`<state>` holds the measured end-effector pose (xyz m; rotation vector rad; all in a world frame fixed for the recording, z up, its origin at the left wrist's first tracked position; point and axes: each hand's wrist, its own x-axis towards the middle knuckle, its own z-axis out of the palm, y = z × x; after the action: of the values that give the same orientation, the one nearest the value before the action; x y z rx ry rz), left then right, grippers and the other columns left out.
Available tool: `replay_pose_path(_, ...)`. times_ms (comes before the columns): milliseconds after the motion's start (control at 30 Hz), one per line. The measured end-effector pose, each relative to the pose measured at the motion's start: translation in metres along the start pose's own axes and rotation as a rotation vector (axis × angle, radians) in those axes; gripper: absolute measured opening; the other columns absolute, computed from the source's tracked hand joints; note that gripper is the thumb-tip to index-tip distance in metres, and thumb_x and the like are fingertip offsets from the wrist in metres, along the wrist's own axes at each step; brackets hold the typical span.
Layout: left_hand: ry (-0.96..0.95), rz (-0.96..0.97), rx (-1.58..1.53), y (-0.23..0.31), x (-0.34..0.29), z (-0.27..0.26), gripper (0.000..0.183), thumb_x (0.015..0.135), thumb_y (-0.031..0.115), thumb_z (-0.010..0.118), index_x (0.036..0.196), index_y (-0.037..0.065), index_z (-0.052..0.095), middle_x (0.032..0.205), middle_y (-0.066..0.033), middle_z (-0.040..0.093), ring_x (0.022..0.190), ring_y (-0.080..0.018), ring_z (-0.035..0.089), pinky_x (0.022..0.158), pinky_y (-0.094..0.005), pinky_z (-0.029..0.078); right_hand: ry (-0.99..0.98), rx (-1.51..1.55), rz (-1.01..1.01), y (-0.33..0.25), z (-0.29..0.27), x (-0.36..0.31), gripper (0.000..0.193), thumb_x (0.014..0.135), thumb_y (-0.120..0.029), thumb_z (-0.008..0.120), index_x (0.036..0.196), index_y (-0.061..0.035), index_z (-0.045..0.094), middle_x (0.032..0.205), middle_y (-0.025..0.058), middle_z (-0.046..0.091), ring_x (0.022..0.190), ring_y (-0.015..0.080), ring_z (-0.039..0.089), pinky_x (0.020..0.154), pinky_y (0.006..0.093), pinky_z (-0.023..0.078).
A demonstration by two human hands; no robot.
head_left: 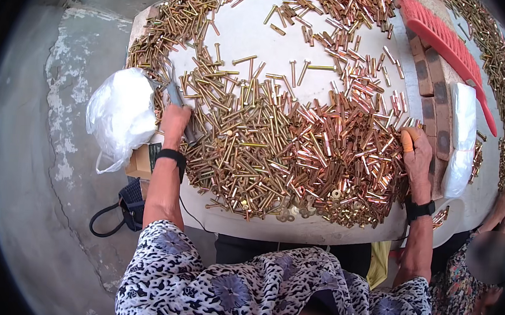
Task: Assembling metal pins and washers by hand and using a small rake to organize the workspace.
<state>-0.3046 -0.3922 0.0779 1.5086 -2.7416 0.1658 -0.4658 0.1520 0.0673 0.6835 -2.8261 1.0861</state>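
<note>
A wide heap of brassy bolts (248,139) covers the left half of the table's near part, running into a heap of coppery metal sleeves (341,146) on the right. Along the near edge lie flat washers (298,210) and small nuts (354,214). My left hand (175,121), at the heap's left side, is closed round a grey-handled tool that looks like pliers (174,92); its metal end points away from me. At the sleeves' right edge my right hand (418,151) has its fingers curled in, one wearing an orange finger cover. What they hold, if anything, is hidden.
A white plastic bag (122,110) and an open cardboard box (140,161) are left of my left hand. Bricks (429,105) line the right side, beside a red brush (448,42) and a clear plastic packet (461,140). Another person's arm (497,210) shows at far right.
</note>
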Motion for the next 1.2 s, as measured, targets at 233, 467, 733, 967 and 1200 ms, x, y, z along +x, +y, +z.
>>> replay_pose_path(233, -0.276, -0.253, -0.826, -0.003, -0.012, 0.012, 0.031, 0.082, 0.026, 0.063, 0.067, 0.000, 0.057, 0.050, -0.0050, 0.054, 0.040, -0.0173, 0.051, 0.040, -0.0318, 0.041, 0.120, -0.172, -0.047, -0.035, -0.013, 0.011, 0.015, 0.086, -0.016, 0.061, 0.091, -0.0024, 0.062, 0.087, 0.0148, 0.062, 0.082, 0.0326, 0.060, 0.072, 0.0386, 0.047)
replay_pose_path(467, -0.668, 0.136, -1.661, 0.141, -0.090, -0.079, 0.030, 0.091, 0.036, 0.058, 0.092, 0.008, 0.048, 0.067, 0.0009, 0.051, 0.051, -0.0044, 0.051, 0.044, -0.0182, 0.047, -0.190, 0.443, 0.130, -0.134, 0.007, 0.010, 0.029, 0.087, -0.024, 0.062, 0.105, -0.0014, 0.063, 0.085, 0.0140, 0.067, 0.072, 0.0228, 0.064, 0.067, 0.0311, 0.050)
replay_pose_path(733, -1.026, 0.331, -1.743, 0.267, -0.174, -0.081, 0.046, 0.092, 0.048, 0.051, 0.104, 0.004, 0.053, 0.094, -0.0103, 0.065, 0.086, -0.0154, 0.062, 0.079, -0.0263, 0.050, -0.451, 1.105, 0.535, -0.167, 0.025, 0.012, 0.049, 0.090, -0.030, 0.060, 0.124, 0.0006, 0.041, 0.077, 0.0039, 0.059, 0.059, 0.0093, 0.058, 0.048, 0.0195, 0.042)
replay_pose_path(967, -0.767, 0.776, -1.403, 0.273, -0.141, -0.070, 0.059, 0.097, 0.052, 0.032, 0.124, 0.003, 0.050, 0.119, -0.0180, 0.055, 0.115, -0.0243, 0.049, 0.099, -0.0386, 0.038, -0.044, 0.550, 0.267, -0.136, 0.026, 0.035, 0.040, 0.085, -0.021, 0.061, 0.116, 0.0031, 0.052, 0.076, 0.0112, 0.060, 0.066, 0.0214, 0.060, 0.060, 0.0351, 0.049)
replay_pose_path(1200, -0.284, 0.740, -0.262, 0.234, -0.099, 0.002, 0.080, 0.087, 0.059, 0.046, 0.144, 0.006, 0.025, 0.145, -0.0313, 0.019, 0.136, -0.0446, 0.018, 0.107, -0.0579, 0.018, 0.041, 0.152, 0.210, -0.104, 0.030, 0.105, 0.038, 0.086, -0.024, 0.054, 0.114, 0.0021, 0.051, 0.078, 0.0251, 0.062, 0.074, 0.0402, 0.063, 0.066, 0.0465, 0.049)
